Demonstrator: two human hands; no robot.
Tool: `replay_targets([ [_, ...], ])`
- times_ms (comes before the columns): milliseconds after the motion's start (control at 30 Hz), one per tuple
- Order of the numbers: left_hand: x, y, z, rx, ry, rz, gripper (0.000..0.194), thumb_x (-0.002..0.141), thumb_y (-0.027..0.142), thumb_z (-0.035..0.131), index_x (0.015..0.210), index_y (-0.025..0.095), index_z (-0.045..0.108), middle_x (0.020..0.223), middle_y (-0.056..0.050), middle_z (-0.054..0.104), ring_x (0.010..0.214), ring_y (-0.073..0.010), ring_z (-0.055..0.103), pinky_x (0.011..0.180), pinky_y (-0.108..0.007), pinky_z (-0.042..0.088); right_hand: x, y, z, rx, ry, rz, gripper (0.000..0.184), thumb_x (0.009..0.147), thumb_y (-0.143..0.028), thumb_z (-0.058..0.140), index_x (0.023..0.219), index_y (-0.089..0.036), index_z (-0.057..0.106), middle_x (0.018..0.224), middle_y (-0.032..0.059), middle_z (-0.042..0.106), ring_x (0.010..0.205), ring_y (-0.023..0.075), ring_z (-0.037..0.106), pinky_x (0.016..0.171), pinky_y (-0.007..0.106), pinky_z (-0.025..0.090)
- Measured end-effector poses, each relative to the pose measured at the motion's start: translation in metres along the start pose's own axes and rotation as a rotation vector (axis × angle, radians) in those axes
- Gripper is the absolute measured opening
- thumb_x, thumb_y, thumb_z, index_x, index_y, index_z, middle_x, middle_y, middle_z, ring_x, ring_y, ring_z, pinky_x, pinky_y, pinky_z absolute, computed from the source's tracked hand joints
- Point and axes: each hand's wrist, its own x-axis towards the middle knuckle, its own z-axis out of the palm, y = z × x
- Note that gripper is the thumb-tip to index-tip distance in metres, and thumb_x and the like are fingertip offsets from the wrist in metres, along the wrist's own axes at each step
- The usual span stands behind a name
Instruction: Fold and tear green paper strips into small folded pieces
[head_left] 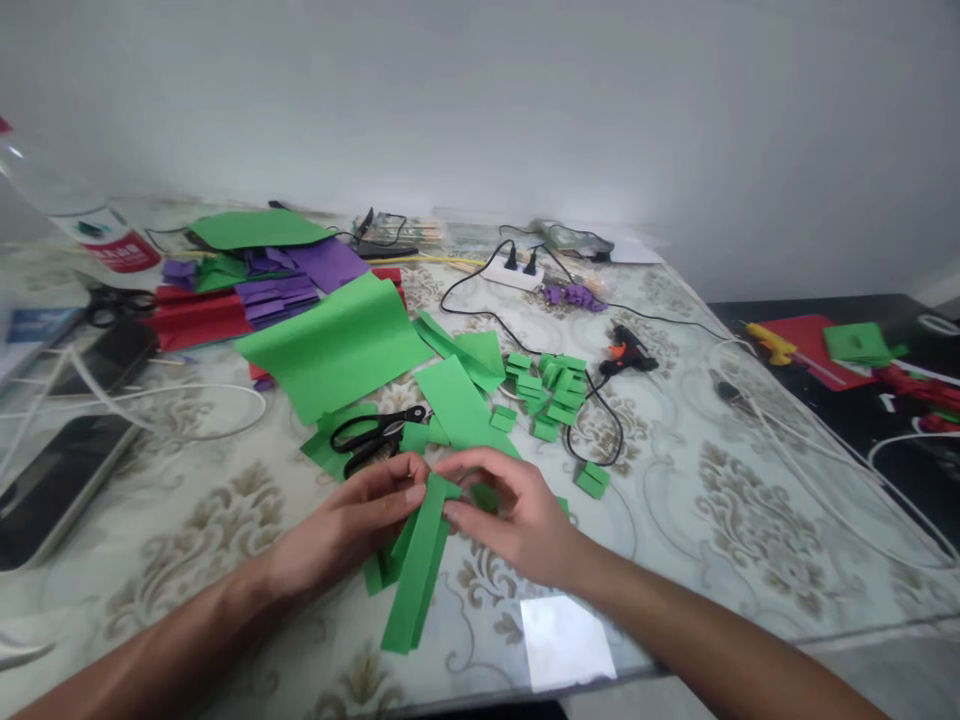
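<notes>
Between my two hands is a folded green paper strip (417,580), its long end hanging down toward the table's front. My left hand (367,508) pinches the top of the strip from the left. From the right, my right hand (517,515) grips the same top end between thumb and fingers. Just beyond the hands lie black-handled scissors (369,432), their blades partly under green paper. A flat green paper piece (461,405) rests beside them. Several small folded green pieces (551,390) are heaped to the right, with one folded piece (593,478) apart from the heap.
A glue gun (628,352) lies right of the heap, its cord looping to a white power strip (514,270). Large green sheets (341,345), purple and red paper lie at the back left. Phones (64,490) and a bottle (82,210) stand left. White cables cross the right side.
</notes>
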Motion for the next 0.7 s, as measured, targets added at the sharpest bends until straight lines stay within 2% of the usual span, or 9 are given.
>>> replay_targets([
  [67, 0.000, -0.002, 0.000, 0.020, -0.015, 0.004, 0.030, 0.085, 0.039, 0.085, 0.091, 0.018, 0.065, 0.086, -0.003, 0.065, 0.082, -0.0181, 0.065, 0.073, -0.026, 0.051, 0.001, 0.001, 0.001, 0.047, -0.012, 0.054, 0.026, 0.086, -0.022, 0.075, 0.112, -0.021, 0.075, 0.103, 0.0050, 0.079, 0.075, 0.0156, 0.073, 0.068, 0.028, 0.061],
  [133, 0.000, -0.003, -0.001, 0.077, -0.005, 0.015, 0.029, 0.087, 0.042, 0.082, 0.092, 0.019, 0.064, 0.083, -0.002, 0.063, 0.080, -0.0180, 0.063, 0.071, -0.027, 0.050, 0.002, 0.002, 0.000, 0.058, -0.013, 0.072, 0.022, 0.086, -0.024, 0.076, 0.108, -0.021, 0.077, 0.097, 0.0043, 0.079, 0.069, 0.0151, 0.071, 0.067, 0.029, 0.059],
  [267, 0.000, -0.001, 0.000, 0.304, -0.008, 0.082, 0.032, 0.092, 0.049, 0.075, 0.092, 0.018, 0.064, 0.082, -0.001, 0.061, 0.075, -0.0155, 0.057, 0.069, -0.026, 0.047, 0.003, 0.001, -0.004, -0.039, 0.028, 0.082, 0.019, 0.087, -0.025, 0.073, 0.104, -0.021, 0.080, 0.087, 0.0041, 0.077, 0.075, 0.0174, 0.068, 0.070, 0.030, 0.053],
  [367, -0.003, 0.006, 0.000, 0.556, -0.018, 0.195, 0.034, 0.099, 0.050, 0.065, 0.090, 0.018, 0.064, 0.082, -0.001, 0.061, 0.076, -0.0160, 0.057, 0.069, -0.027, 0.047, 0.003, 0.001, -0.006, -0.049, 0.019, 0.156, 0.019, 0.088, -0.026, 0.069, 0.100, -0.019, 0.080, 0.072, 0.0008, 0.067, 0.063, 0.0141, 0.057, 0.060, 0.027, 0.043],
  [467, -0.010, 0.011, -0.003, 0.854, 0.044, 0.378, 0.022, 0.104, 0.038, 0.059, 0.093, 0.020, 0.063, 0.084, -0.001, 0.060, 0.077, -0.0158, 0.056, 0.066, -0.026, 0.046, 0.006, 0.004, -0.006, -0.021, -0.025, 0.262, 0.017, 0.085, -0.023, 0.066, 0.093, -0.017, 0.078, 0.058, -0.0046, 0.052, 0.052, 0.0108, 0.041, 0.049, 0.025, 0.029],
  [533, -0.014, 0.012, -0.004, 1.018, -0.015, 0.500, 0.007, 0.104, 0.024, 0.058, 0.102, 0.021, 0.064, 0.089, -0.002, 0.063, 0.081, -0.0161, 0.059, 0.071, -0.027, 0.049, 0.008, 0.008, -0.006, -0.020, -0.051, 0.326, 0.015, 0.082, -0.020, 0.064, 0.090, -0.017, 0.077, 0.054, -0.0066, 0.045, 0.050, 0.0105, 0.037, 0.048, 0.025, 0.025],
  [567, -0.016, 0.012, -0.004, 1.079, -0.072, 0.557, 0.010, 0.102, 0.017, 0.057, 0.108, 0.022, 0.064, 0.092, -0.002, 0.064, 0.083, -0.0161, 0.061, 0.074, -0.027, 0.050, 0.008, 0.010, -0.005, -0.014, -0.064, 0.355, 0.015, 0.081, -0.019, 0.064, 0.088, -0.016, 0.076, 0.054, -0.0064, 0.046, 0.050, 0.0105, 0.037, 0.048, 0.025, 0.025],
  [700, -0.017, 0.007, -0.001, 1.241, -0.266, 0.701, 0.046, 0.093, 0.001, 0.054, 0.132, 0.026, 0.058, 0.107, -0.005, 0.066, 0.094, -0.0179, 0.065, 0.081, -0.029, 0.053, 0.008, 0.015, -0.003, 0.017, -0.093, 0.406, 0.014, 0.079, -0.019, 0.063, 0.087, -0.015, 0.074, 0.061, -0.0039, 0.056, 0.053, 0.0103, 0.042, 0.049, 0.024, 0.028],
])
